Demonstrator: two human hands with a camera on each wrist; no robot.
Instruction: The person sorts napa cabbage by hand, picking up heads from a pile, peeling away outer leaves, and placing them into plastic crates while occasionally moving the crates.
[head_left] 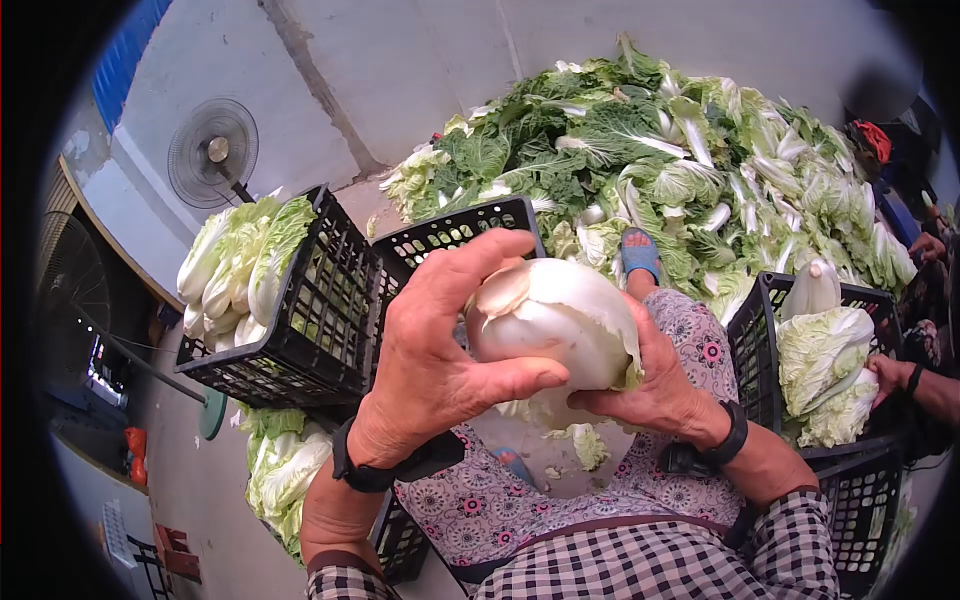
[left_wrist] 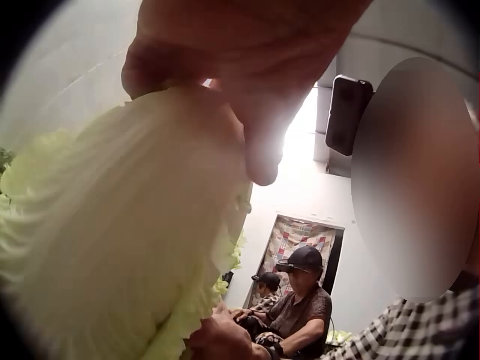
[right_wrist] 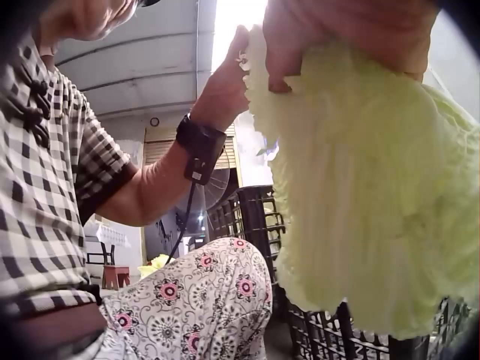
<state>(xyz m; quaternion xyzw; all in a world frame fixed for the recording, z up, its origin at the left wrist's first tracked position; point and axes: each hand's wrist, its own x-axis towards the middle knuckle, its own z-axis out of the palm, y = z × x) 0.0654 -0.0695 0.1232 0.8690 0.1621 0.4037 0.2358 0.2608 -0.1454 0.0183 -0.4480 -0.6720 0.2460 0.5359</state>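
Note:
A pale napa cabbage (head_left: 560,315) is held up in front of the lap, its cut base towards the head camera. My left hand (head_left: 425,330) grips it from the left, thumb across the near side and fingers over the top. On the other side my right hand (head_left: 660,385) holds it, with the thumb underneath. The left wrist view has the cabbage's white ribs (left_wrist: 135,217) large below the left hand (left_wrist: 240,52). In the right wrist view its leafy side (right_wrist: 360,195) hangs below the right hand (right_wrist: 352,30), hiding part of a black crate.
A large pile of cabbages and leaves (head_left: 600,150) lies ahead by the wall. Black crates with cabbages stand left (head_left: 320,300) and right (head_left: 755,335). Another person's hand (head_left: 885,378) is at the right crate. A standing fan (head_left: 215,150) is at back left.

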